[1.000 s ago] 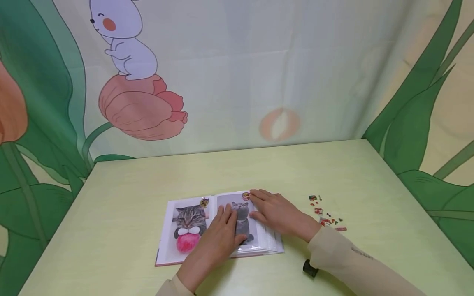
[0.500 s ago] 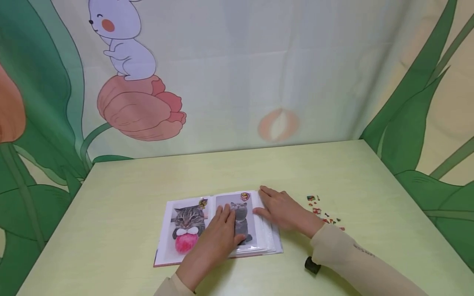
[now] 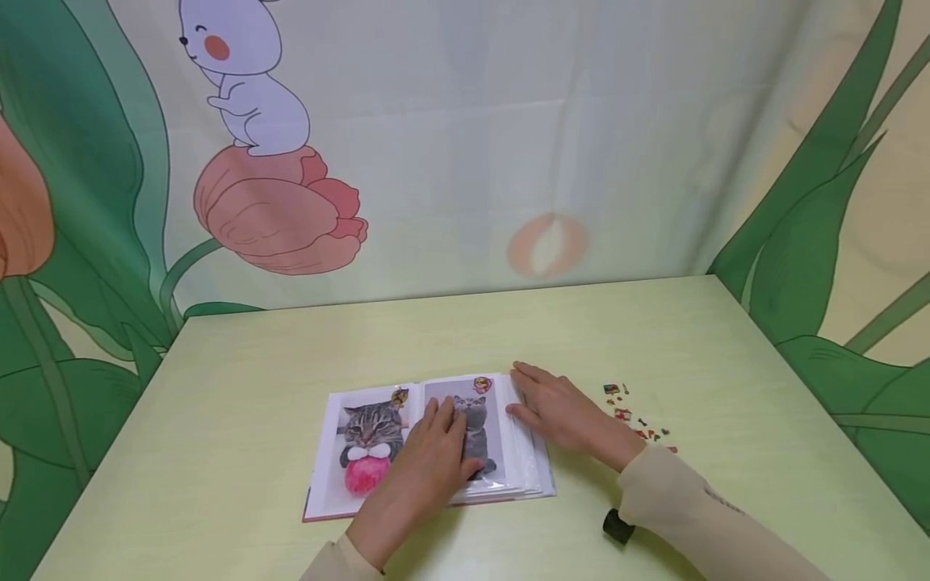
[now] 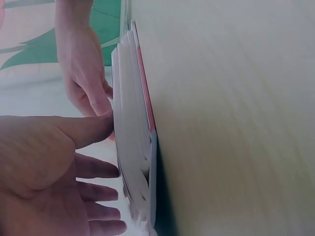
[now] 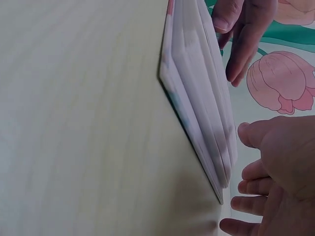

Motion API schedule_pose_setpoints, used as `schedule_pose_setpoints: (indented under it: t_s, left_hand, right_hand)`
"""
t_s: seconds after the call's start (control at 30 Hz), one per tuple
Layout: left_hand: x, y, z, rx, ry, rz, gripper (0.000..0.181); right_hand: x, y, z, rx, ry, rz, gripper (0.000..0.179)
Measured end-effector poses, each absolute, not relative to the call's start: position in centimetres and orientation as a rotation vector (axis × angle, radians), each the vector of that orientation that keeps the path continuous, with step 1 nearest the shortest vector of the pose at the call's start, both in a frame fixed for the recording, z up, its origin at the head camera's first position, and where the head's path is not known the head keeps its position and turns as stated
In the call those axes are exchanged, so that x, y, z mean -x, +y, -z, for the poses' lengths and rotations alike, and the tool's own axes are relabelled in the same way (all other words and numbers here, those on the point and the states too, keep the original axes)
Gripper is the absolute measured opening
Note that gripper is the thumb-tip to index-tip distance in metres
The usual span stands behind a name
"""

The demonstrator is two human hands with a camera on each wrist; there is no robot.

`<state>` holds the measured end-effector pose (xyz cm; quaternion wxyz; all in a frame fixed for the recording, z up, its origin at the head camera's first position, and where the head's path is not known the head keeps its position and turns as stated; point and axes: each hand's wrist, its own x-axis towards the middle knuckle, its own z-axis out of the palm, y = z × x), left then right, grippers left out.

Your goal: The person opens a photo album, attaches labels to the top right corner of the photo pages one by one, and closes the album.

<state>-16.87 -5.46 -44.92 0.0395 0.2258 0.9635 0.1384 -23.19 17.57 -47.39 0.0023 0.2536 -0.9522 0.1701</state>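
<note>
A photo album (image 3: pixel 429 442) lies open on the pale green table (image 3: pixel 465 339), with a tabby cat photo (image 3: pixel 369 444) on its left page and a grey cat photo (image 3: pixel 475 432) on its right page. My left hand (image 3: pixel 429 464) lies flat across the middle fold, its fingers straight. My right hand (image 3: pixel 555 411) rests flat at the right page edge, fingers straight and nothing held. The left wrist view has the album's page stack (image 4: pixel 133 142) edge-on with my left hand (image 4: pixel 59 167) beside it. In the right wrist view my right hand (image 5: pixel 275 172) hovers by the pages (image 5: pixel 202 103).
Several small red stickers (image 3: pixel 635 415) lie scattered on the table right of the album. A small black object (image 3: pixel 617 527) sits near my right sleeve. A cloth backdrop with a rabbit and tulips hangs behind the table's far edge.
My right hand has slid rightward, from over the grey cat photo to the right page edge. My left hand has stayed on the album's middle.
</note>
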Motion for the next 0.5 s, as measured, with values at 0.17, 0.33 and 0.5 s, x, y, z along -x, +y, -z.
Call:
schedule_pose_setpoints:
  t_s: [0.17, 0.33, 0.5]
  left_hand:
    - [16.5, -5.0, 44.8, -0.795, 2.97, -0.384, 0.062]
    - [15.9, -4.6, 44.6, -0.857, 2.951, -0.393, 0.064]
    - [15.5, -4.3, 44.7, -0.89, 2.966, -0.369, 0.074]
  right_hand:
    - [22.9, 17.4, 47.3, -0.796, -3.017, -0.557, 0.063]
    - [22.7, 17.4, 47.3, -0.799, -3.027, -0.571, 0.063]
    - [22.6, 17.5, 47.4, -0.815, -3.0, -0.555, 0.06]
